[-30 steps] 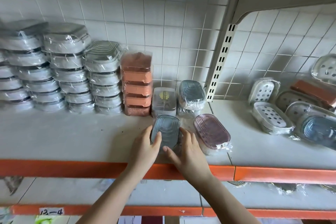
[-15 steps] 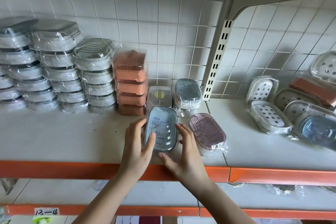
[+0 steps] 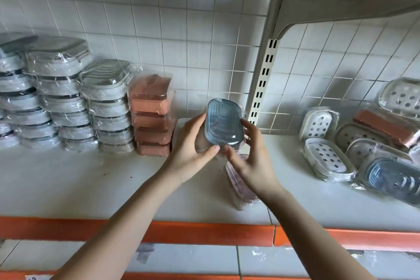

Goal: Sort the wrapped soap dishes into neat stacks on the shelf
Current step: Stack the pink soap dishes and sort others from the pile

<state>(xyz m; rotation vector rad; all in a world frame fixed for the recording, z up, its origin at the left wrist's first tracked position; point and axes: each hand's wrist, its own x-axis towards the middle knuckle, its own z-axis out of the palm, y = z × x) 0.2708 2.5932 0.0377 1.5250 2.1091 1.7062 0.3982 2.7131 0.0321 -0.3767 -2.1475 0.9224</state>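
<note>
White square wall tiles [image 3: 181, 36] back a pale shelf [image 3: 95, 179] with an orange front lip [image 3: 204, 233], seen from above by someone standing before it. Both bare forearms reach in from the bottom edge.

Between the two hands, lifted off the shelf, is a blue-grey soap dish [image 3: 223, 121] in clear wrap, its ridged top tilted toward the camera. The left hand [image 3: 193, 143] grips its left side, fingers curled behind it and the thumb pressed along the lower front edge. The right hand [image 3: 252, 154] grips the right side, fingers curled round the far edge and the thumb at the lower corner.

Under the right wrist, a pink wrapped dish [image 3: 239, 184] lies flat on the shelf, partly hidden.

Along the back left stand tall stacks of grey wrapped dishes [image 3: 66, 98], several columns side by side. Just beside them on the right is a shorter stack of terracotta boxes [image 3: 151, 118].

Right of the slotted metal upright [image 3: 263, 84], loose wrapped dishes lie unsorted: white ones with round drain holes [image 3: 327, 154], a brown box [image 3: 386, 127] resting on others, and another blue dish [image 3: 393, 179] near the right edge.
</note>
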